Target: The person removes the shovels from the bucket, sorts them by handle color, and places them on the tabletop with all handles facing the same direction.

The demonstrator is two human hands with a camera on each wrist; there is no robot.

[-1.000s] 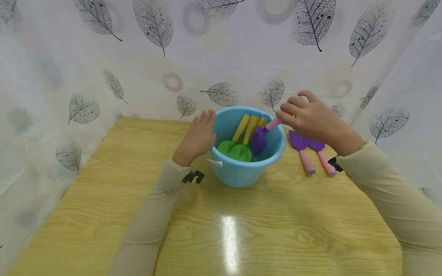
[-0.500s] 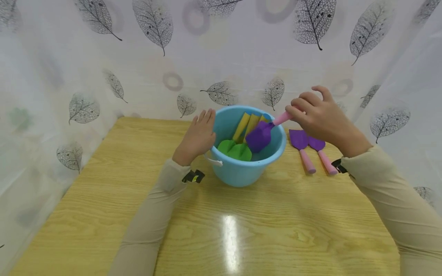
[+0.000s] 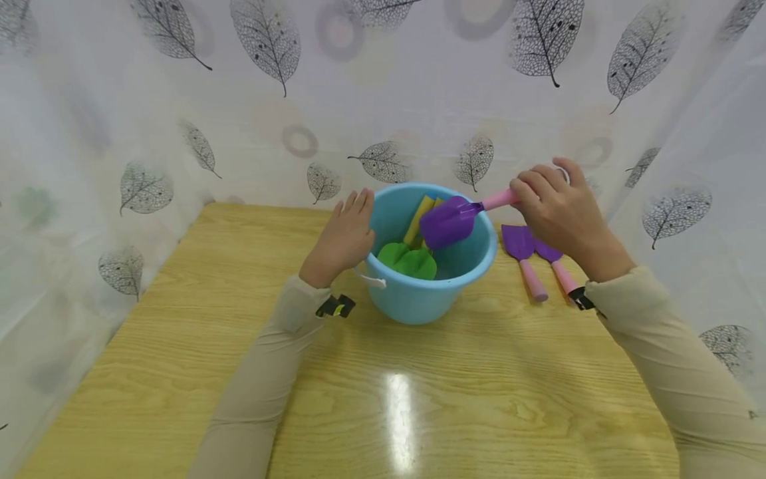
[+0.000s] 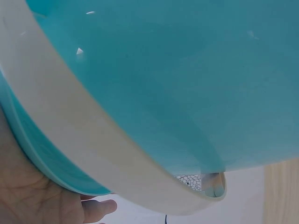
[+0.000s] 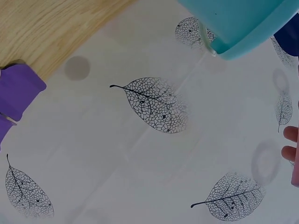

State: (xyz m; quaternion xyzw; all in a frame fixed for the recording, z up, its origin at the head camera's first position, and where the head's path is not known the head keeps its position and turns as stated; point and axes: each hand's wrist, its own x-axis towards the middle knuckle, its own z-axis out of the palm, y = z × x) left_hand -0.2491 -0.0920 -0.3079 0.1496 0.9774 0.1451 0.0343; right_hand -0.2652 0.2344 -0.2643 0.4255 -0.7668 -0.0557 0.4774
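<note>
A light blue bucket stands on the table with a white handle hanging at its left. My left hand rests against the bucket's left rim, fingers straight; its palm touches the rim in the left wrist view. With my right hand I grip the pink handle of a purple toy shovel, its blade held over the bucket's opening. Inside the bucket lie green toy shovels with yellow handles, partly hidden by the purple blade.
Two more purple shovels with pink handles lie on the wooden table right of the bucket, one partly hidden by my right wrist. A leaf-patterned curtain hangs behind the table and at both sides.
My right hand has moved right, drawing the purple shovel up from inside the bucket; its blade has swung flatter and to the left. The left hand and bucket have stayed put.
</note>
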